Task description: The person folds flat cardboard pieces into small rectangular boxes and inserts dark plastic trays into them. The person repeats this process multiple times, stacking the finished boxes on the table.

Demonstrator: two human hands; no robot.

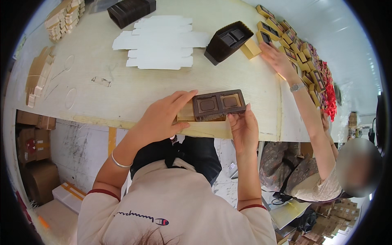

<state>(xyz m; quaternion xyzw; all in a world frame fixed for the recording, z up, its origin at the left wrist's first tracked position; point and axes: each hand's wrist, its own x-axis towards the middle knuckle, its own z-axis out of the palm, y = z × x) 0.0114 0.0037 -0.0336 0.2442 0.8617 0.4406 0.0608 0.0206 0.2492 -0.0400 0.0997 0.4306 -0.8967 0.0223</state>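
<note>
Bright, even, diffuse light across the table [94, 98]; can't pin the source. Shadows faint and soft. White carton blank [161, 45] toward the far edge is close to clipping, little surface detail. Pale wall [343, 36] past the right edge carries streaky glare. Brown tray [218, 106] at the near edge reads reasonably sharp. Co-worker's head [359, 167], off the near right corner, heavily blurred. Fisheye bows the near edge; black corners, bluish rim fringe.

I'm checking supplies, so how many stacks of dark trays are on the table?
2: left stack beyond the white cardboard, right stack to its right; others may be hidden.
</note>
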